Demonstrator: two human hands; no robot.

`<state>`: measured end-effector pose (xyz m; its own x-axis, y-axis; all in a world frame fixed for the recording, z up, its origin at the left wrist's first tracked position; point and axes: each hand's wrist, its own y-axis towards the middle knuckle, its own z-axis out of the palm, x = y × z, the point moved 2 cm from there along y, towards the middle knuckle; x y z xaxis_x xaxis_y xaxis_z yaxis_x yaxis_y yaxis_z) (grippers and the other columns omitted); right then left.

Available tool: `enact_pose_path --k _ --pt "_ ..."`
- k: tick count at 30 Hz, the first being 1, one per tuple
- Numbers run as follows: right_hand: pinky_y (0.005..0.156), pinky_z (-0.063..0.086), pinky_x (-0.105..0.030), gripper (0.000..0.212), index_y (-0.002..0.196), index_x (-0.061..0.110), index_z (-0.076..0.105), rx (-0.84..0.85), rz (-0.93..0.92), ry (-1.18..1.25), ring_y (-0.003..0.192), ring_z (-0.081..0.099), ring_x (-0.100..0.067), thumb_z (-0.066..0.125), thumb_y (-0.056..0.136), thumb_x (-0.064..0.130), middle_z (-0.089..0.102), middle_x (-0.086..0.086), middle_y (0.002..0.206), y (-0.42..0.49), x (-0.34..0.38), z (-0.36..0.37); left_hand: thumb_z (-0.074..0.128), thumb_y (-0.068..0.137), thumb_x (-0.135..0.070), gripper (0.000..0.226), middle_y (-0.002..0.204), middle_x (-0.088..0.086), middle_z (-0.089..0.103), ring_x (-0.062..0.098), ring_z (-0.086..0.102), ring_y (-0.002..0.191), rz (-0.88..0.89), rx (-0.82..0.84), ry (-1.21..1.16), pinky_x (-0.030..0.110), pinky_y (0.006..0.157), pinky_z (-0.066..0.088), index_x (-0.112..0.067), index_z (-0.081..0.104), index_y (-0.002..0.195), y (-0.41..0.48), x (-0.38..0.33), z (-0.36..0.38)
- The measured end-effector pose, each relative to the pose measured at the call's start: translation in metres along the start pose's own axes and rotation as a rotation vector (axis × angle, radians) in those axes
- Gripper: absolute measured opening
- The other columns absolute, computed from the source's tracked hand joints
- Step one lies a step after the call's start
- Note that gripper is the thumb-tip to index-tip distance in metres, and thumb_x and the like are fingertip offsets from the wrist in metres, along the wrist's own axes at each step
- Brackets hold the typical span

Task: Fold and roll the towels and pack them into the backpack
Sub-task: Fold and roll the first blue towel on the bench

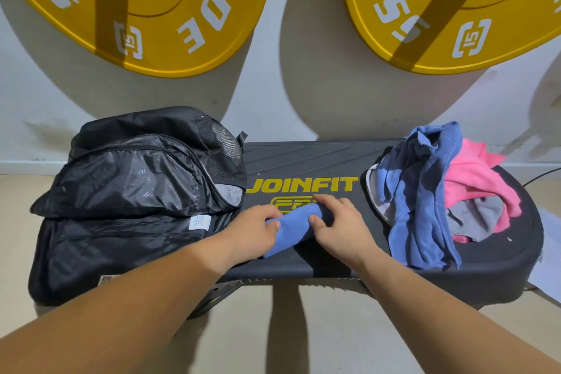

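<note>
A blue towel (292,229), partly rolled, lies in the middle of the black step platform (303,161). My left hand (253,231) grips its left side and my right hand (340,223) grips its right side, fingers curled over the roll. The black backpack (133,188) lies on the platform's left end with its main flap unzipped and open. On the right end sits a loose pile of towels: a blue one (422,191) on top, a pink one (473,179) behind it and a grey one (473,215) underneath.
Two large yellow weight plates (170,9) (455,9) lean against the white wall behind the platform. Beige floor (318,328) lies in front. A black cable (543,174) runs along the floor at the far right.
</note>
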<state>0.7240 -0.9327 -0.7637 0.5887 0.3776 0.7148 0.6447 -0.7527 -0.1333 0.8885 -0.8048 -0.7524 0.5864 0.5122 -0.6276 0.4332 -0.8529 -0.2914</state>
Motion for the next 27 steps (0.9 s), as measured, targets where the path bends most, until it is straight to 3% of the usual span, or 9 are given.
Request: enact_pose_path --k 5,9,14,17,22,24,26,27 --pt "0.091 0.053 -0.04 0.051 0.136 0.038 0.054 -0.085 -0.001 -0.118 0.113 0.056 -0.015 0.055 0.09 0.06 0.047 0.008 0.121 -0.005 0.007 0.001 0.066 0.094 -0.035 0.009 0.094 0.003 0.069 0.01 0.054 0.078 0.012 0.037 -0.152 0.029 0.079 0.047 -0.026 0.067 0.092 -0.003 0.008 -0.003" --pt "0.091 0.052 -0.038 0.063 0.132 0.026 0.056 -0.069 0.141 -0.023 0.109 0.06 -0.021 0.063 0.084 0.066 0.056 0.0 0.122 -0.004 0.006 0.0 0.072 0.09 -0.032 0.012 0.084 -0.005 0.059 0.01 0.047 0.072 0.023 0.074 -0.13 0.026 0.072 0.041 -0.022 0.065 0.091 -0.003 0.002 0.001" --pt "0.081 0.058 -0.038 0.049 0.106 0.011 0.058 0.068 0.305 0.307 0.088 0.065 -0.018 0.085 0.076 0.04 0.068 -0.003 0.1 0.003 0.009 -0.008 0.08 0.082 -0.031 0.019 0.084 -0.006 0.059 0.009 0.047 0.069 -0.002 0.09 -0.135 0.025 0.068 0.041 -0.021 0.064 0.086 -0.006 -0.003 0.0" --pt "0.064 0.055 -0.028 0.047 0.103 0.008 0.06 0.092 0.342 0.486 0.077 0.063 -0.015 0.091 0.071 0.024 0.069 -0.005 0.092 0.001 0.008 -0.013 0.083 0.078 -0.03 0.022 0.08 -0.008 0.059 0.006 0.047 0.064 0.003 0.067 -0.153 0.022 0.064 0.04 -0.02 0.065 0.084 -0.009 -0.004 0.0" --pt "0.068 0.055 -0.03 0.05 0.103 0.013 0.061 0.055 0.33 0.644 0.081 0.066 -0.019 0.094 0.066 0.02 0.069 -0.014 0.099 0.001 0.009 -0.01 0.087 0.073 -0.025 0.026 0.081 -0.004 0.061 0.008 0.051 0.068 0.011 0.055 -0.168 0.025 0.066 0.044 -0.02 0.067 0.087 -0.011 -0.006 -0.005" --pt "0.071 0.053 -0.027 0.057 0.113 0.018 0.059 0.056 0.289 0.606 0.084 0.062 -0.016 0.093 0.067 0.019 0.061 -0.007 0.1 0.002 0.014 -0.01 0.089 0.07 -0.024 0.042 0.086 -0.002 0.062 0.009 0.055 0.072 0.0 0.065 -0.222 0.025 0.071 0.047 -0.027 0.063 0.103 -0.011 -0.006 -0.006" --pt "0.074 0.051 -0.023 0.066 0.124 0.026 0.054 0.096 0.24 0.542 0.092 0.062 -0.01 0.09 0.07 0.017 0.059 0.002 0.108 0.003 0.021 -0.013 0.089 0.066 -0.025 0.076 0.088 -0.002 0.062 0.007 0.058 0.071 -0.053 0.112 -0.247 0.024 0.069 0.047 -0.044 0.044 0.124 -0.012 -0.005 -0.007" --pt "0.077 0.052 -0.024 0.069 0.128 0.026 0.054 0.128 0.221 0.529 0.096 0.063 -0.009 0.09 0.07 0.016 0.06 0.004 0.113 0.005 0.025 -0.013 0.088 0.065 -0.025 0.083 0.086 -0.002 0.061 0.008 0.059 0.069 -0.083 0.153 -0.234 0.023 0.067 0.045 -0.048 0.038 0.126 -0.012 -0.006 -0.007"
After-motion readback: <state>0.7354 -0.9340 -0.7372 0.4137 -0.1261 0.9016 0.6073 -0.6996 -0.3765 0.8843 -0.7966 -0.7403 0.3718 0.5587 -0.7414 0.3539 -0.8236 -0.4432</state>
